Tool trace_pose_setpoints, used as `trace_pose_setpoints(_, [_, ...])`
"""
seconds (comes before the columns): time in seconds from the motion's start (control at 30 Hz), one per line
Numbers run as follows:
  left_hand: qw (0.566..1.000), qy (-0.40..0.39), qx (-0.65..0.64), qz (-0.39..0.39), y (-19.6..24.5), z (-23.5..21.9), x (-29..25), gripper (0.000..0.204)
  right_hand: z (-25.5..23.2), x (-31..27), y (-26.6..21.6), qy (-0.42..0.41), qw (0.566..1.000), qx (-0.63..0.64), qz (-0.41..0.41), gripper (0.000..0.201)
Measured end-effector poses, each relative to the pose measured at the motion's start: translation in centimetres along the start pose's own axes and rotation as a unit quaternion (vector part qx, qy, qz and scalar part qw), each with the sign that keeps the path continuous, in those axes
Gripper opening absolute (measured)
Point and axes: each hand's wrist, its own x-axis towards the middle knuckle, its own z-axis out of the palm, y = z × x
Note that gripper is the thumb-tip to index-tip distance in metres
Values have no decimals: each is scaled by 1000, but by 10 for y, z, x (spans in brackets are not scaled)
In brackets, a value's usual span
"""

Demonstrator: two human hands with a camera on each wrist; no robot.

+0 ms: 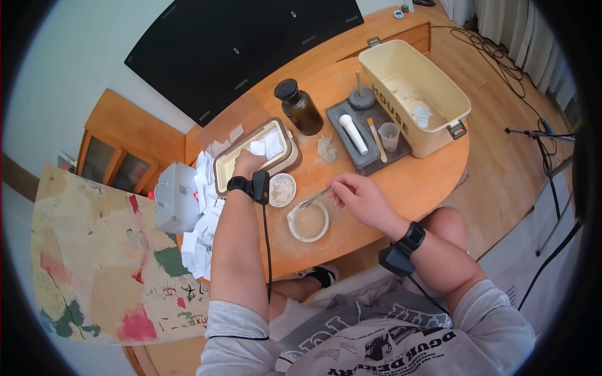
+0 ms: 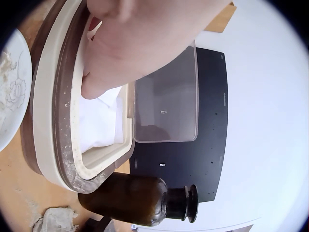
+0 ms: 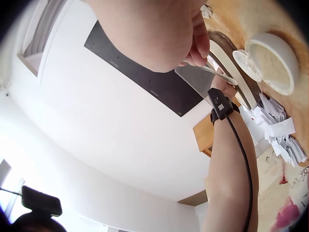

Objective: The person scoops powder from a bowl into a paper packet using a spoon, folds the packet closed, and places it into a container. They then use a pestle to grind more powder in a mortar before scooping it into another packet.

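Note:
My left hand (image 1: 249, 164) reaches down into a cream and brown box (image 2: 48, 111), beside folded white paper packets (image 1: 271, 145). In the left wrist view its fingertips are hidden behind the hand and the wall, so I cannot tell whether they hold a packet. My right hand (image 1: 352, 194) pinches the handle of a thin metal spoon (image 1: 311, 201). The spoon's far end points down at the rim of a white bowl (image 3: 293, 72) containing pale beige paste. Close to that bowl lies a small white dish (image 1: 282, 190) with pale residue and a flower pattern.
A dark brown bottle (image 1: 302, 113) stands behind the box. Right of it, a dark tray (image 1: 370, 164) bears a white pestle (image 1: 353, 134), a brush (image 1: 377, 141) and a plastic cup (image 1: 389, 136). A large cream bin (image 1: 433, 135) stands at right. White packets pile up near a metal case (image 1: 175, 197).

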Motion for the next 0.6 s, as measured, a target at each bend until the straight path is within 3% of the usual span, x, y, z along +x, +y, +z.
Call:
trace_pose_setpoints(0.1, [1000, 6, 6, -5, 10, -3, -14, 83, 0, 0, 0, 2, 1000, -11, -1, 20])
trace_pose_setpoints(0.17, [995, 84, -48, 26, 9, -4, -27, 80, 2, 1, 2, 3, 1000, -9, 1, 20])
trace_pose_setpoints(0.2, [995, 86, -48, 26, 6, -5, -30, 80, 2, 1, 3, 6, 1000, -6, 2, 20])
trace_pose_setpoints(0.27, [977, 178, -57, 101, 4, -6, -40, 72, 2, 1, 2, 6, 1000, -6, -1, 20])
trace_pose_setpoints(0.37, [956, 226, -127, 137, 4, -15, -63, 62, 0, 1, 2, 10, 1000, -11, -6, 20])
trace_pose_setpoints(0.5, [945, 216, -172, 176, 0, -26, -97, 57, 0, 3, 5, 18, 1000, -11, -10, 20])
trace_pose_setpoints(0.57, [913, 166, -304, 214, 4, -27, -134, 55, -1, 3, 6, 12, 1000, -18, -10, 20])
trace_pose_setpoints(0.6, [912, 161, -307, 218, 3, -25, -148, 55, -1, 3, 6, 7, 1000, -26, -12, 21])
